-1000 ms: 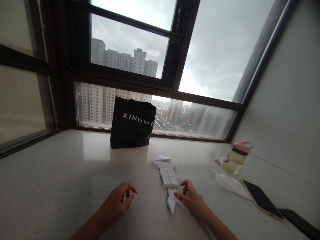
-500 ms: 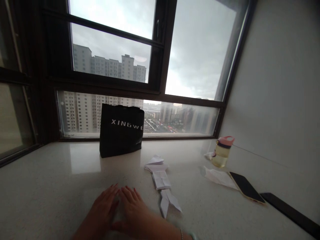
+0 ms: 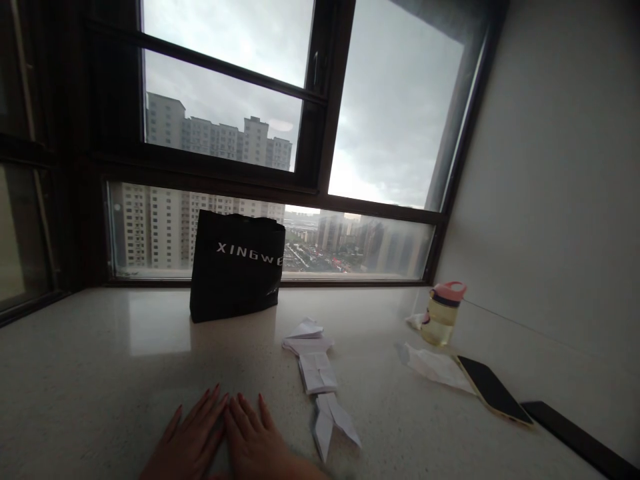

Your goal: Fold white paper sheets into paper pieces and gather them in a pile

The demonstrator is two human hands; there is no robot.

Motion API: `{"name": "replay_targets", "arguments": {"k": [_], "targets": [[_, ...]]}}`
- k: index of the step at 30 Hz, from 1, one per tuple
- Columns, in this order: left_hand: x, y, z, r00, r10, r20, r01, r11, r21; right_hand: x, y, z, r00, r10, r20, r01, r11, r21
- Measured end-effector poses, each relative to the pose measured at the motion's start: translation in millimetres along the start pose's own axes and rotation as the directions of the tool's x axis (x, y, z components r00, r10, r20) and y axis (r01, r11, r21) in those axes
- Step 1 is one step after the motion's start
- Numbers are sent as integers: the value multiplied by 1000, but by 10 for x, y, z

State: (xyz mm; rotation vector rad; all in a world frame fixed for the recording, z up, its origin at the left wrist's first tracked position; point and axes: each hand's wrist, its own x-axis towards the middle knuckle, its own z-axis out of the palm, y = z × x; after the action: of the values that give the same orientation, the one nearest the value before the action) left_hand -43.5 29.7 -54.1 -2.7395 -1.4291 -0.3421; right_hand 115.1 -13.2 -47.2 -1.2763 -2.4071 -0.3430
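My left hand lies flat on the pale speckled sill, fingers stretched forward and holding nothing. Beside it, my right hand rests palm down, its fingers extended too. The inner edges of the two hands touch or nearly touch. To the right of my right hand, folded white paper pieces lie in a line: a hat-like top piece, a square middle piece and a forked lower piece. Neither hand touches them.
A black bag stands by the window. At the right are a bottle with a pink lid, a crumpled tissue, a phone and a dark flat bar. A white wall bounds the right side.
My hands have flattened onto the sill from a raised, arched pose, with the fingers spreading slightly. The view has tilted a little, so things appear lower. The paper pieces have stayed put.
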Motion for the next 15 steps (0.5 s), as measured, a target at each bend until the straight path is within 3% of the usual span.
{"name": "replay_targets", "arguments": {"k": [8, 15], "targets": [[21, 87, -147, 989, -80, 127, 85, 996, -34, -21, 2, 0, 1000, -24, -16, 24, 1000, 2], [23, 11, -13, 995, -68, 67, 72, 996, -59, -23, -17, -57, 1000, -25, 0, 25, 999, -27]]}}
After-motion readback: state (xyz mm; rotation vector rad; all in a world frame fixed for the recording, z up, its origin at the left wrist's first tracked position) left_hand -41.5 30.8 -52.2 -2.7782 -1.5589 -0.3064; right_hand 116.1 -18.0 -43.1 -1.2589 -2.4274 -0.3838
